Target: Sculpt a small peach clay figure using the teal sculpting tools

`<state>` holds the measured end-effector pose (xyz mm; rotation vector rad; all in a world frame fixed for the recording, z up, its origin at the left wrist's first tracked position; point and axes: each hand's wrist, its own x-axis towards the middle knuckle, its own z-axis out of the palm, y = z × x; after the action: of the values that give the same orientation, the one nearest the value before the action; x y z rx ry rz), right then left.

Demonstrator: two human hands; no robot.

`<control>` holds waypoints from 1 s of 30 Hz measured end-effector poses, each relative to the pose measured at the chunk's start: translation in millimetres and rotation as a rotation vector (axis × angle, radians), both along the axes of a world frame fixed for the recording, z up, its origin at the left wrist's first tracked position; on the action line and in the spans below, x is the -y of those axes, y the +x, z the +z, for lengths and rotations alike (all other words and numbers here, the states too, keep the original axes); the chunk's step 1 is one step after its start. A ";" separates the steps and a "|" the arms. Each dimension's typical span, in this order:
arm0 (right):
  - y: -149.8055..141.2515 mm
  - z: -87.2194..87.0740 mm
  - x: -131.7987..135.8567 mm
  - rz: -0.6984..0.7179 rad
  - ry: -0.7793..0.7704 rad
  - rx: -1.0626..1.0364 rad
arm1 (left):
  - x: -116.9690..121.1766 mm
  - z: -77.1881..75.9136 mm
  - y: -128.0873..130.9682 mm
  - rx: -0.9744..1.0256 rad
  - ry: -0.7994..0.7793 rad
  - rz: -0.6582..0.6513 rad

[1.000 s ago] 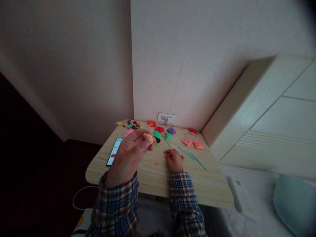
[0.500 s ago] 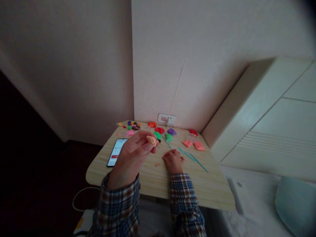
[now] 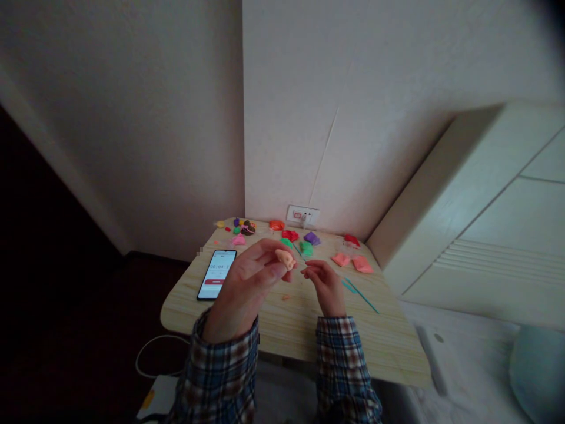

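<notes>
Between the thumb and fingers of my left hand [image 3: 251, 277] is a small peach-coloured clay figure [image 3: 286, 258], held up above the table. My right hand [image 3: 327, 285] is raised just to its right, the fingers drawn together in a pinch. Whatever those fingertips hold, if anything, is too small to make out. On the table below lies a little scrap of peach clay [image 3: 286, 297]. Thin teal modelling tools [image 3: 362, 297] rest to the right of my right hand, partly hidden by it.
A phone showing a running timer [image 3: 216, 275] lies at the left. Along the back are packets of coloured clay: orange [image 3: 276, 225], purple [image 3: 312, 238], green [image 3: 306, 248] and coral [image 3: 362, 264]. Small clay pieces [image 3: 248, 228] sit back left. Behind the table is a wall socket [image 3: 302, 215].
My right hand has lifted off the table and closed its fingers near the clay figure. My left hand still holds the figure, and the whole view has shifted slightly.
</notes>
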<state>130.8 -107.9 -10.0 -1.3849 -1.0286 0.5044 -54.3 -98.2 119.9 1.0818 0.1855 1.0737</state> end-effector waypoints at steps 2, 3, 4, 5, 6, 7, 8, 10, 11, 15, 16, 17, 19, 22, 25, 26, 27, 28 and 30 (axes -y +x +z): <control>-0.6 3.8 1.5 -0.001 0.019 -0.041 | -0.2 -0.8 0.0 0.002 0.002 -0.006; -1.0 6.2 2.3 -0.006 0.029 -0.058 | -0.1 -1.2 -0.1 0.006 0.001 -0.008; -1.5 9.1 3.3 -0.009 0.039 -0.074 | 0.0 -1.6 -0.2 0.007 -0.004 -0.010; -2.0 12.4 4.4 -0.007 0.049 -0.090 | 0.2 -1.9 -0.3 0.010 -0.008 -0.010; -2.7 16.0 5.6 0.001 0.058 -0.106 | 0.3 -2.2 -0.4 0.013 -0.011 -0.014; -3.5 19.9 6.9 0.012 0.066 -0.122 | 0.4 -2.5 -0.4 0.013 -0.012 -0.018; -4.3 23.8 8.2 0.024 0.074 -0.137 | 0.4 -2.8 -0.4 0.010 -0.012 -0.017; -5.9 31.3 10.9 0.038 0.091 -0.161 | 0.2 -3.3 0.1 -0.007 -0.013 -0.011; -6.7 34.8 12.1 0.039 0.102 -0.170 | -0.1 -3.4 0.5 -0.017 -0.014 -0.007; -9.0 47.2 16.4 0.053 0.148 -0.191 | -1.0 -3.5 2.4 -0.029 -0.019 0.005; -9.6 50.3 17.6 0.068 0.154 -0.194 | -1.3 -3.3 2.7 -0.024 -0.016 0.007; -10.3 53.6 18.9 0.083 0.159 -0.196 | -1.5 -3.0 3.1 -0.022 -0.014 0.007; -12.1 60.7 22.0 0.106 0.173 -0.201 | -2.0 -2.4 3.8 -0.024 -0.013 0.008; -16.8 73.3 28.9 0.107 0.237 -0.218 | -2.7 -2.0 4.9 -0.032 -0.025 0.001; -24.9 88.5 38.7 0.137 0.297 -0.244 | -2.2 -1.8 6.3 -0.023 -0.025 -0.033; -28.2 94.0 42.4 0.170 0.304 -0.246 | -1.6 -1.5 6.7 -0.020 -0.023 -0.043; -31.5 99.5 46.2 0.193 0.318 -0.246 | -0.8 -1.0 7.1 -0.020 -0.020 -0.050; -34.8 104.8 50.0 0.201 0.331 -0.250 | 0.4 -0.4 7.5 -0.023 -0.017 -0.053; -40.6 114.6 57.5 0.189 0.367 -0.249 | 3.3 1.5 8.1 -0.037 -0.009 -0.054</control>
<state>90.3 -165.3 104.6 -0.8822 -0.9932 0.5785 -46.1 -101.5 121.4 1.0935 0.1888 1.0041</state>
